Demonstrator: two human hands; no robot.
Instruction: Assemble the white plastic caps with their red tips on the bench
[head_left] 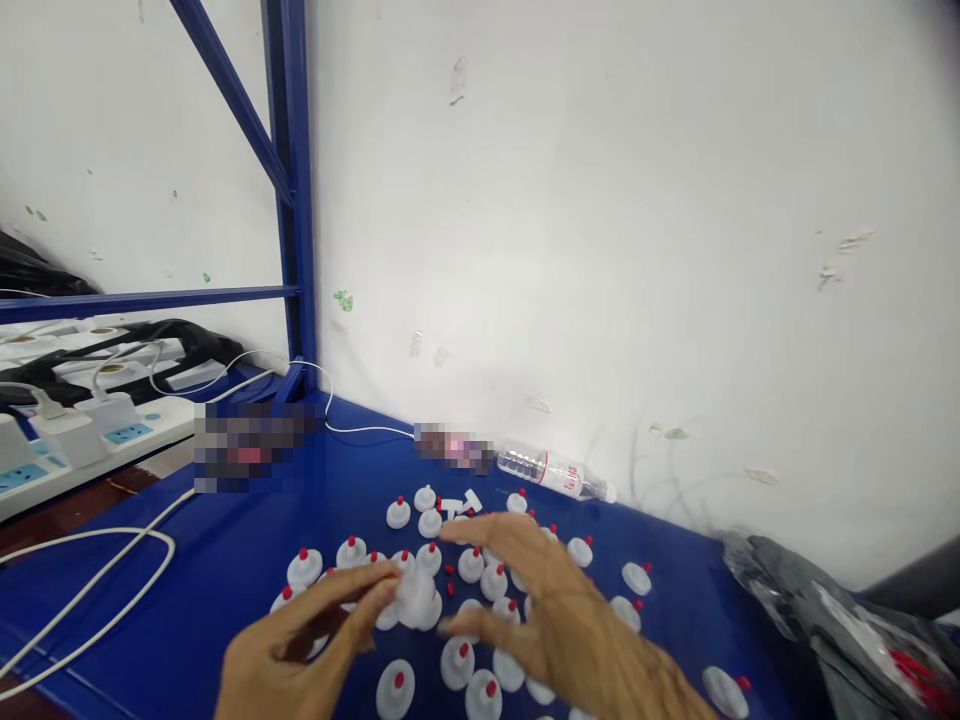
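Note:
My left hand (300, 635) pinches a white, translucent round plastic piece (416, 600) between thumb and fingertips. The piece is blurred, and its held end is covered by the fingers. To its right, my right hand (547, 600) has thumb and fingers spread apart with nothing between them. Below and around both hands lie several white disc-shaped plastic caps with red tips, such as one cap (395, 690) in front and another cap (304, 568) at the left. Small loose red tips (450, 580) lie between the hands. Some caps are hidden behind my right hand.
A clear plastic bottle (555, 472) lies along the wall at the back of the blue table (225, 570). White cables and a power strip (150, 430) are at the left, by a blue metal post (296, 200). Grey fabric with clear plastic (847, 620) lies at the right.

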